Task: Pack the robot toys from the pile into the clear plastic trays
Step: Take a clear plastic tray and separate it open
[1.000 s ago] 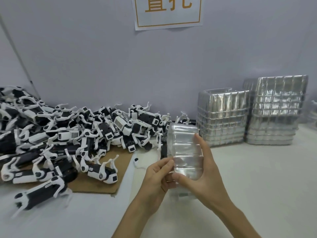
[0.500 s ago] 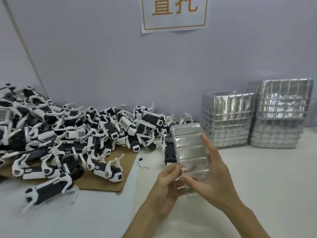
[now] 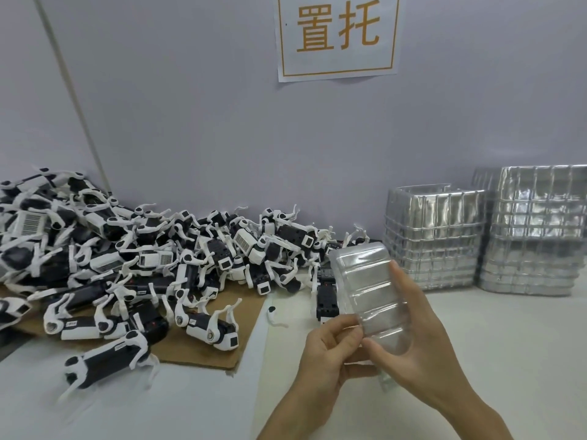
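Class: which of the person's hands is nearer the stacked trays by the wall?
Right. The right hand lies in front of the stacked trays; the left hand is beyond the held tray, toward the toy pile.

Packing station on a factory or assembly floor. Indicated by: identical black-and-white robot toys heaped in bulk on a cardboard sheet, barcode labels seen on several; two tall nested stacks of clear plastic trays set against a bare grey wall; plain white bench; printed sign with orange Chinese characters posted above.
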